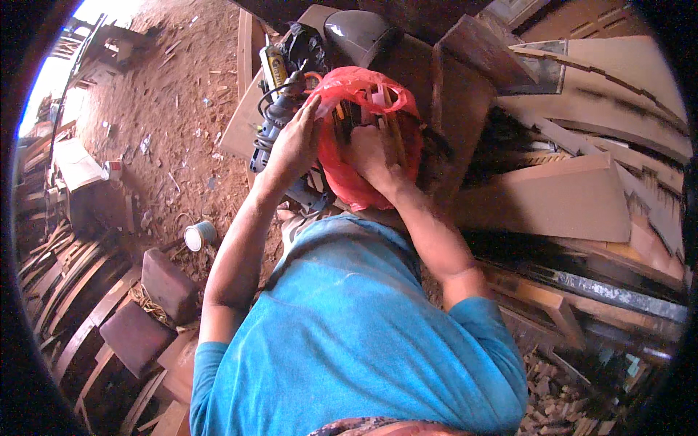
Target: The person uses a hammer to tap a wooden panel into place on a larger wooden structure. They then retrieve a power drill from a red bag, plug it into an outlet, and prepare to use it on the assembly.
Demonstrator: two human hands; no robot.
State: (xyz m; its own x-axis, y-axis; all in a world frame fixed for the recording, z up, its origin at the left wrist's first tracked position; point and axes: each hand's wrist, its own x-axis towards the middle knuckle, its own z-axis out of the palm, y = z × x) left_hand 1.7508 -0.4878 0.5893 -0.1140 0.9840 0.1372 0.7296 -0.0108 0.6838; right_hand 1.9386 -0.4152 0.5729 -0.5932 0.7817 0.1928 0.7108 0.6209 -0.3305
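A red plastic bag (349, 185) lies in front of me with its mouth gaping upward. Inside it are dark and wood-coloured narrow pieces that I cannot name. My left hand (297, 142) rests against the bag's left rim, its fingers stretched out straight. My right hand (372, 149) reaches down into the mouth, and its fingertips are hidden among the contents. Just left of the bag are a blue-grey power tool (267, 134) with a dark cord and a yellow sealant-type tube (274, 69). Part of another blue tool (307, 195) shows below my left wrist.
A dark rounded shell (356, 33) and a black plastic bag (304, 47) sit beyond the red bag. Wooden boards (552, 196) are stacked on the right. A tin can (200, 236) stands on the dirt floor, near brown cushion-like blocks (138, 338) and curved wood pieces.
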